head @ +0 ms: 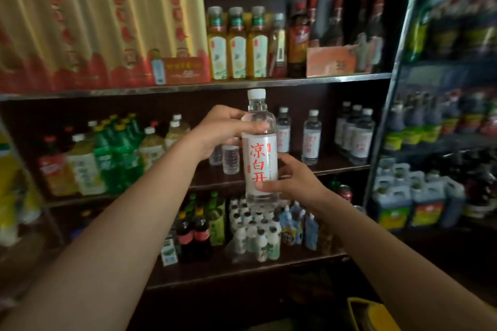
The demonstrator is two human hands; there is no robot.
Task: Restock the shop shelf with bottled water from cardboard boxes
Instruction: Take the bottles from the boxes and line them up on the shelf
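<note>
Both hands grip the clear plastic white-capped water bottle (pixel 260 148) upright: left hand (pixel 223 130) up top, right hand (pixel 291 180) low, before the dark shelf (pixel 338 166).

Both hands grip water bottle (pixel 260 153) upright — shelf (pixel 336 166) behind.

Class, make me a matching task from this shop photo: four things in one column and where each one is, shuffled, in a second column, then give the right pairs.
Things
1. water bottle
2. yellow tea bottles
3. cola bottles
4. left hand

Places
A. on the top shelf, right of the gold boxes
B. on the lower shelf, beside the small white bottles
C. held upright in front of the middle shelf
D. round the upper part of the water bottle

Pairs: 1-C, 2-A, 3-B, 4-D. The right hand holds the same bottle lower down.
</note>
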